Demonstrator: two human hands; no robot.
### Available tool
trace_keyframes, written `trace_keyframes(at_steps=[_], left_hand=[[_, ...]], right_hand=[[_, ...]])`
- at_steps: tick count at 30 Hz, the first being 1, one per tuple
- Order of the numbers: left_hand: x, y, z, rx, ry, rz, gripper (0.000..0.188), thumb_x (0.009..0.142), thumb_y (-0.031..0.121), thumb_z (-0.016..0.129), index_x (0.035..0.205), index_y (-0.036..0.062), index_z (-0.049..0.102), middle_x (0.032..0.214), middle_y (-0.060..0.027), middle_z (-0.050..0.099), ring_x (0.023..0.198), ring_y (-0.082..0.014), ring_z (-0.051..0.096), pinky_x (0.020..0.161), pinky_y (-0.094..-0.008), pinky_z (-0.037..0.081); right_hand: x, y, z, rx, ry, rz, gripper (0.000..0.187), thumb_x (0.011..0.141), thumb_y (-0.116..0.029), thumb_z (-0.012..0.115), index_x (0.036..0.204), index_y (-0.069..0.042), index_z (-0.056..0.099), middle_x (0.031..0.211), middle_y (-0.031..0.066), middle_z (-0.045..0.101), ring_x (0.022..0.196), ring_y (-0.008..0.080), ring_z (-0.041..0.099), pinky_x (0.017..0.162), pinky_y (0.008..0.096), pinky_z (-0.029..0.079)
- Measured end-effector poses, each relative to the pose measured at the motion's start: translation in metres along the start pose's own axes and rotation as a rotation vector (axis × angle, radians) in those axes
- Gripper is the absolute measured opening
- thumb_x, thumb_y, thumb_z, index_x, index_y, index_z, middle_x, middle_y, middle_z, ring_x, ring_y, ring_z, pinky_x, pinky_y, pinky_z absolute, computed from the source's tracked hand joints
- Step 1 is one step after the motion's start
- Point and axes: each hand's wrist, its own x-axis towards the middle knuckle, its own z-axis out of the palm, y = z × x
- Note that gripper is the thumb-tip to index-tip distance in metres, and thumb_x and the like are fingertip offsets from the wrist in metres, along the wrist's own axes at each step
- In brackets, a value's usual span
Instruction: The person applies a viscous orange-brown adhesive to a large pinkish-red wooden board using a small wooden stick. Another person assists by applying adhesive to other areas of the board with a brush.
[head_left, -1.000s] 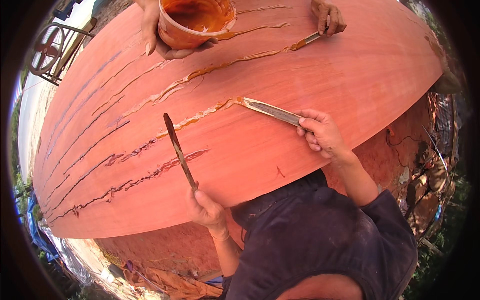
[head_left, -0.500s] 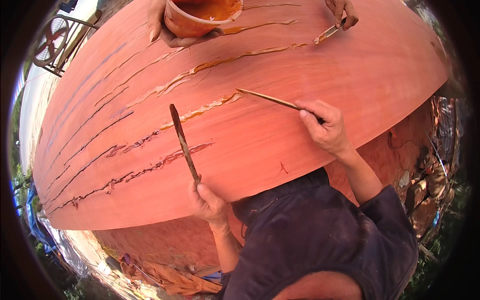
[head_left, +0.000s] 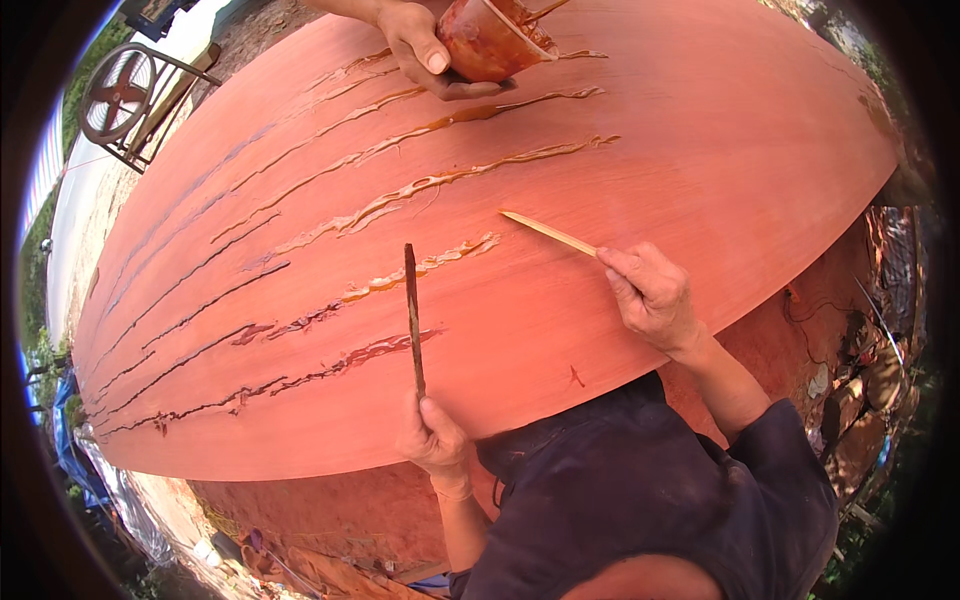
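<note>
My left hand [head_left: 437, 435] grips a narrow, dark-stained stick [head_left: 413, 305], which points away from me over the curved reddish hull-like surface [head_left: 720, 190]. In my right hand [head_left: 655, 300] is a pale, pointed wooden stick [head_left: 548, 233], held with its tip just right of a lumpy orange paste line [head_left: 425, 266]. Whether that tip touches the surface I cannot tell. A dark red paste line [head_left: 345, 360] runs closer to me, passing behind the left stick.
Another person's hand [head_left: 420, 50] supports a tilted tub of orange paste [head_left: 490, 42] at the far side, a thin stick [head_left: 545, 10] in it. More paste lines [head_left: 460, 112] cross the surface. A round fan [head_left: 120, 95] stands far left; rocks [head_left: 860, 425] lie at right.
Both my sticks now point at different angles, and the right tip has come off the end of the orange line. The other person's tub has tilted; their second hand has left view.
</note>
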Motion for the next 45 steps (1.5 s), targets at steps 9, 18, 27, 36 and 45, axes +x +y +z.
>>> trace_keyframes(at_steps=[9, 18, 27, 36, 45], left_hand=[[0.006, -0.001, 0.006, -0.046, 0.15, 0.112, 0.024, 0.095, 0.006, 0.052, 0.11, -0.0065, 0.066, 0.065, -0.0046, 0.057, 0.055, -0.0101, 0.05, 0.052, -0.0262, 0.042], [0.002, 0.0, -0.001, -0.028, 0.059, -0.039, 0.027, 0.097, 0.008, 0.049, 0.111, -0.0094, 0.065, 0.086, -0.0101, 0.07, 0.072, -0.0151, 0.061, 0.064, -0.0279, 0.048], [0.005, -0.002, 0.007, -0.083, 0.127, 0.068, 0.028, 0.096, 0.007, 0.049, 0.111, -0.009, 0.065, 0.079, -0.0051, 0.063, 0.065, -0.0106, 0.049, 0.058, -0.0256, 0.04], [0.004, -0.003, 0.004, -0.137, 0.065, -0.048, 0.028, 0.096, 0.008, 0.048, 0.11, -0.0086, 0.065, 0.074, -0.0047, 0.061, 0.061, -0.0104, 0.048, 0.054, -0.0258, 0.038], [0.006, -0.005, 0.002, -0.05, 0.084, 0.029, 0.029, 0.097, 0.012, 0.05, 0.112, -0.0083, 0.064, 0.072, -0.0107, 0.068, 0.058, -0.0169, 0.063, 0.054, -0.0289, 0.048]], right_hand=[[0.063, 0.0, 0.016, 0.793, -0.134, 0.675, 0.027, 0.101, -0.018, 0.055, 0.116, 0.001, 0.066, 0.077, -0.0024, 0.061, 0.058, 0.003, 0.047, 0.05, 0.0207, 0.038], [0.096, 0.039, 0.03, 0.501, 0.061, 0.529, 0.026, 0.097, -0.012, 0.053, 0.112, 0.003, 0.068, 0.074, -0.0032, 0.058, 0.064, 0.0033, 0.048, 0.055, 0.0216, 0.038], [0.083, 0.047, 0.03, 0.422, 0.149, 0.623, 0.026, 0.098, -0.011, 0.053, 0.114, 0.003, 0.068, 0.074, -0.0034, 0.059, 0.068, 0.0034, 0.05, 0.059, 0.0216, 0.039], [0.087, 0.033, 0.043, 0.399, 0.146, 0.603, 0.025, 0.097, -0.01, 0.054, 0.113, 0.002, 0.069, 0.073, -0.0032, 0.059, 0.067, 0.0041, 0.05, 0.059, 0.0221, 0.04], [0.094, 0.026, 0.06, 0.422, 0.121, 0.561, 0.025, 0.098, -0.011, 0.053, 0.112, 0.003, 0.069, 0.075, -0.003, 0.059, 0.069, 0.0043, 0.05, 0.06, 0.0224, 0.04]])
